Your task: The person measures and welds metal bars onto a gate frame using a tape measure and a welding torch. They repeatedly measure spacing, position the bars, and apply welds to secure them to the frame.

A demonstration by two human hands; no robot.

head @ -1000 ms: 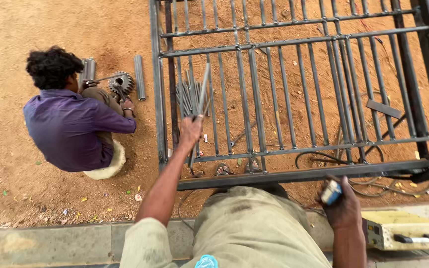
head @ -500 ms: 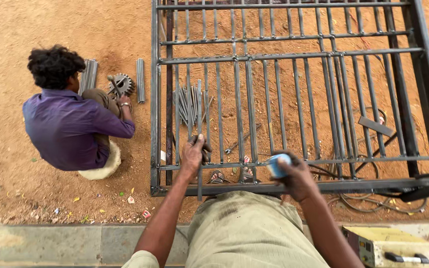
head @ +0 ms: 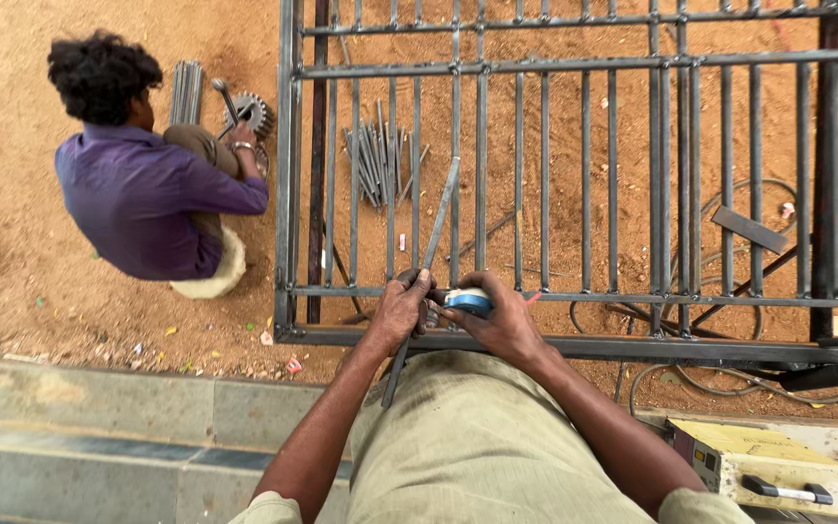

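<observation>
The left hand (head: 398, 312) is closed around a thin flat metal strip (head: 435, 231), which slants up across the bars of the metal gate frame (head: 574, 344). Just beside it, the right hand (head: 502, 325) pinches a blue and white tape measure (head: 467, 302); the fingers of both hands almost touch. The frame lies flat on reddish sandy ground (head: 70, 311), outdoors. Through its bars a bundle of short rods (head: 372, 155) shows. At the left a crouching person in a purple shirt (head: 143, 194) works near a toothed wheel (head: 249, 112). A yellow machine box (head: 758, 466) stands on the stone curb (head: 99, 408).
</observation>
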